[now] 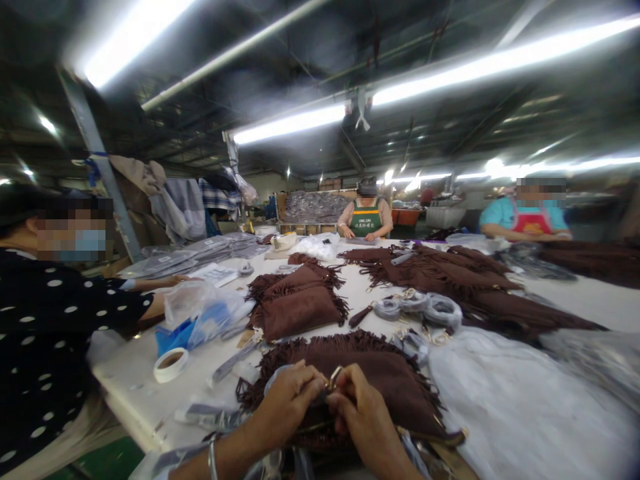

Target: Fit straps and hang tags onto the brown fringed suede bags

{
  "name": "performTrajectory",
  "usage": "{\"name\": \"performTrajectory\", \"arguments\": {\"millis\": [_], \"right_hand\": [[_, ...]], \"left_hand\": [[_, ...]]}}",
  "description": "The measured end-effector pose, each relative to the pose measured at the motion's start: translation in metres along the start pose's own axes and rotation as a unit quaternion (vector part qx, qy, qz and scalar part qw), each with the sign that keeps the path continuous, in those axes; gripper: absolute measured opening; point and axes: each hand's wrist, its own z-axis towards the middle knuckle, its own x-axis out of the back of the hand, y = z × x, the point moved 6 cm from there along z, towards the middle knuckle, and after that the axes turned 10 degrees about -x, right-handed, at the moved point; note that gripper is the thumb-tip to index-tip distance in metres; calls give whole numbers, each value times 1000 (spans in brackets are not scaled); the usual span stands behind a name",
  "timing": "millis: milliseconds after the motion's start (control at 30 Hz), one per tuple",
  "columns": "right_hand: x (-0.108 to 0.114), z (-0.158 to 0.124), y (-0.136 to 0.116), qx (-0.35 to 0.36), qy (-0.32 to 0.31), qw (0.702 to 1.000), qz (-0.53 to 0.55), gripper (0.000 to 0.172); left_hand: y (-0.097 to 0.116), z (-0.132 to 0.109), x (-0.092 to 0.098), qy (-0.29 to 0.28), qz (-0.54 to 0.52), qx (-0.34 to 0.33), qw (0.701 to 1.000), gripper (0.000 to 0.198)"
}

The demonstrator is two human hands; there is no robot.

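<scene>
A brown fringed bag point(385, 373) lies flat on the table right in front of me. Over its near part, both hands meet at a small gold metal clasp point(335, 378). My right hand point(364, 415) is closed, pinching the clasp between thumb and fingers. My left hand point(293, 402) is also closed, its fingertips beside the clasp; it holds a plastic-wrapped strap point(276, 379), which is partly hidden behind the hand. A gold zipper end shows at the bag's lower right corner.
More brown fringed bags point(300, 312) lie ahead and to the right. Wrapped strap coils point(443, 311) sit beyond my bag. White sheeting point(520, 393) covers the right side; a tape roll point(171, 365) and blue plastic point(175, 337) lie left. A person point(55, 320) works at left, others across.
</scene>
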Motion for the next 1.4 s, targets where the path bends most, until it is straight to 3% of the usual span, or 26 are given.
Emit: {"name": "performTrajectory", "arguments": {"millis": [233,400,467,533,600,633,700,833,967,1200,1400], "right_hand": [[2,-5,5,-1,16,999,-43,7],[2,-11,10,31,-29,997,61,9],[3,-12,18,20,-28,992,124,22],[7,-12,26,-9,3,988,154,34],[13,-13,31,-33,46,988,143,41],[16,-13,32,-45,64,989,128,43],[21,-15,31,-66,91,989,101,46],[27,-17,22,-66,113,983,128,50],[26,-16,17,-49,112,981,152,49],[28,-16,21,-61,127,988,64,40],[25,-16,21,-58,146,987,46,36]], "left_hand": [[-30,11,-12,32,-128,131,983,18],[-31,17,-12,53,-148,159,975,15],[-19,16,-7,66,-71,102,990,12],[2,14,-7,60,52,-19,997,14],[19,9,-14,29,149,-140,978,16],[22,8,-17,18,169,-166,971,16],[15,9,-19,20,143,-130,981,18],[-9,14,-22,29,-59,39,997,19],[-10,16,-23,28,-121,47,991,11],[-15,12,-26,46,-167,77,982,12],[-11,12,-25,69,-108,94,987,11]]}}
